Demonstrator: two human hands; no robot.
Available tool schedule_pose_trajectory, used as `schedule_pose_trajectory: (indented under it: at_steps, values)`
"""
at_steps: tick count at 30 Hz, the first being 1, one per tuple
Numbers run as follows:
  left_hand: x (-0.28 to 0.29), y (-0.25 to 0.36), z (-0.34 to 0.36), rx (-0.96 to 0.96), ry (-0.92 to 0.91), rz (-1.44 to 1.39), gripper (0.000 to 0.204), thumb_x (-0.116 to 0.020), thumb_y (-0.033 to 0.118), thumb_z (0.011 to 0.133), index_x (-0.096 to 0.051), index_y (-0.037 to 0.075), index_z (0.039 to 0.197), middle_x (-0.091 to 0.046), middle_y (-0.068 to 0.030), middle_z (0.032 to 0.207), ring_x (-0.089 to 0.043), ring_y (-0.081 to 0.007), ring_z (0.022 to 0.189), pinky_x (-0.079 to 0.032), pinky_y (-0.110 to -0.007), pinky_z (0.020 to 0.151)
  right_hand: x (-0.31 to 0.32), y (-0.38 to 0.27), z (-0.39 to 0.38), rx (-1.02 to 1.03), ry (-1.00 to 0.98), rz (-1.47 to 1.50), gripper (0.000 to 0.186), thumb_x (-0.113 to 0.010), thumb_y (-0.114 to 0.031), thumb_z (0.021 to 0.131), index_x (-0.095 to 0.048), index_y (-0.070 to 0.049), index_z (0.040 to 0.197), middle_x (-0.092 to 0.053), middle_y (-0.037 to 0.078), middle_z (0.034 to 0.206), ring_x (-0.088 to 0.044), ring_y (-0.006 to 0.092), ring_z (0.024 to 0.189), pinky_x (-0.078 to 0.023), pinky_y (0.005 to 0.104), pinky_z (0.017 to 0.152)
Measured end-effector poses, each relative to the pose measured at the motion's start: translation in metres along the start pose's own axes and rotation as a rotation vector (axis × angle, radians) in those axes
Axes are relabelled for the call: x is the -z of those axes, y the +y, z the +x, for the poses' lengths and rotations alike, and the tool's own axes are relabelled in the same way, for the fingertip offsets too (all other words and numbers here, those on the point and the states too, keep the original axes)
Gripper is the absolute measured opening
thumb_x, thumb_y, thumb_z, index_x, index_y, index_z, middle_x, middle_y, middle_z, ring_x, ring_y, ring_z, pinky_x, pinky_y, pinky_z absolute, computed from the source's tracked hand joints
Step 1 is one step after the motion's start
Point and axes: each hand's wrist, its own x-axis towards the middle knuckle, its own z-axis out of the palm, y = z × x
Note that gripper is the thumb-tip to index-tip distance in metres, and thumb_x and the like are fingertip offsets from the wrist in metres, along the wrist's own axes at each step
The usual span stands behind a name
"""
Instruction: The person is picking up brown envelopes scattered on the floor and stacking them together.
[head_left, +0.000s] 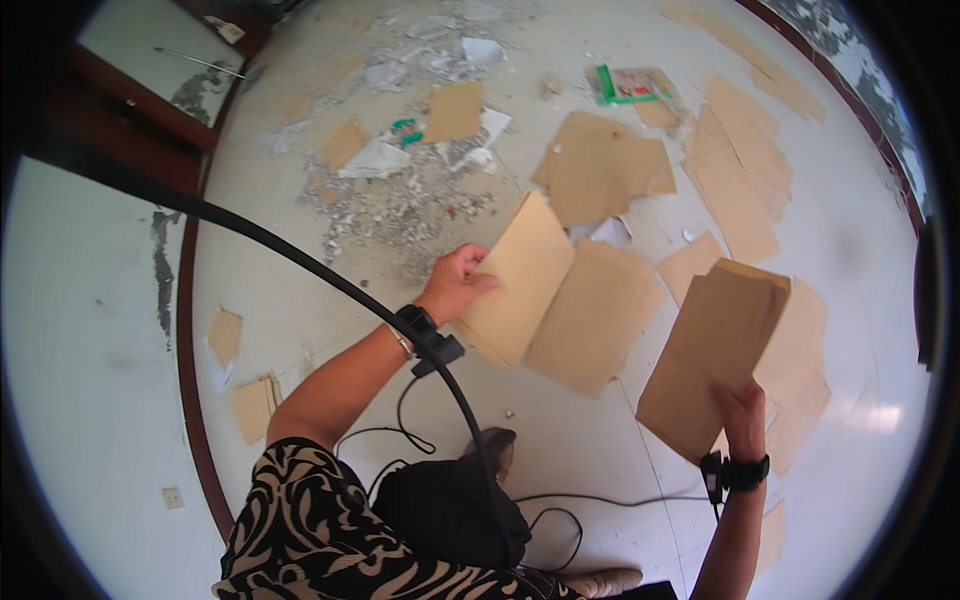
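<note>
My left hand [460, 287] is closed on the left edge of a light brown kraft-paper folder [527, 275], thumb on top and fingers behind it. Right beside it is another brown sheet or folder [597, 318]; whether the two are joined, I cannot tell. Over on the right, my right hand [740, 410] grips the lower end of a thicker stack of brown kraft-paper folders [708, 350], whose layered edges show at the top and right. That stack is tilted and held above the floor. Some of the fingers of both hands are hidden by the paper.
More brown paper pieces [740, 165] lie across the floor. Beyond my left hand spreads grey rubble [400, 215] with white scraps. A green-edged plastic packet [632, 86] lies farther off. A black cable [330, 275] crosses the view, over my left wrist; thinner cords lie by my feet.
</note>
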Motion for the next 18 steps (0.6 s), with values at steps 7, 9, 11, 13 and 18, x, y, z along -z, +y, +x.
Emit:
schedule_pose_trajectory:
  at_steps: [7,9,11,13,18]
  values:
    - [-0.041,-0.008,-0.019,0.137,-0.205,-0.314,0.034,-0.064,0.000,0.080,-0.051,0.002,0.112,-0.063,-0.0063,0.100,-0.062,-0.0136,0.087,-0.051,-0.028,0.078,-0.014,-0.008,0.003,-0.051,0.124,0.333,0.025,-0.056,-0.010,0.083,-0.059,0.005,0.103,-0.064,0.008,0.097,-0.056,0.0134,0.089,-0.042,0.0271,0.082]
    - [-0.074,-0.036,-0.033,0.170,-0.358,-0.209,0.040,-0.064,0.001,0.080,-0.049,0.002,0.117,-0.061,-0.0067,0.106,-0.060,-0.0139,0.094,-0.050,-0.028,0.081,-0.013,-0.006,0.006,-0.063,0.133,0.439,0.026,-0.057,-0.010,0.084,-0.059,0.005,0.105,-0.063,0.008,0.100,-0.057,0.0141,0.092,-0.043,0.0274,0.082]
    - [-0.100,-0.056,-0.043,0.158,-0.426,-0.107,0.044,-0.065,0.002,0.080,-0.047,0.002,0.121,-0.059,-0.0075,0.111,-0.058,-0.0143,0.100,-0.049,-0.029,0.084,-0.016,-0.003,0.006,-0.060,0.146,0.478,0.026,-0.057,-0.010,0.084,-0.059,0.005,0.105,-0.063,0.008,0.101,-0.057,0.0145,0.092,-0.043,0.0275,0.082]
    - [-0.120,-0.061,-0.052,0.069,-0.533,-0.358,0.052,-0.065,0.004,0.081,-0.041,0.003,0.127,-0.050,-0.0094,0.123,-0.052,-0.0145,0.109,-0.045,-0.031,0.089,-0.013,-0.007,0.003,-0.069,0.170,0.501,0.026,-0.057,-0.009,0.084,-0.058,0.005,0.106,-0.063,0.008,0.101,-0.057,0.0149,0.092,-0.044,0.0276,0.082]
    - [-0.080,0.005,-0.019,0.249,-0.280,-0.390,0.042,-0.055,0.028,0.089,-0.046,0.006,0.124,-0.058,-0.0051,0.109,-0.055,-0.0156,0.103,-0.042,-0.031,0.090,-0.022,-0.025,0.001,-0.121,0.018,0.564,0.025,-0.058,-0.007,0.084,-0.059,0.004,0.106,-0.063,0.008,0.102,-0.058,0.0158,0.093,-0.046,0.0285,0.083]
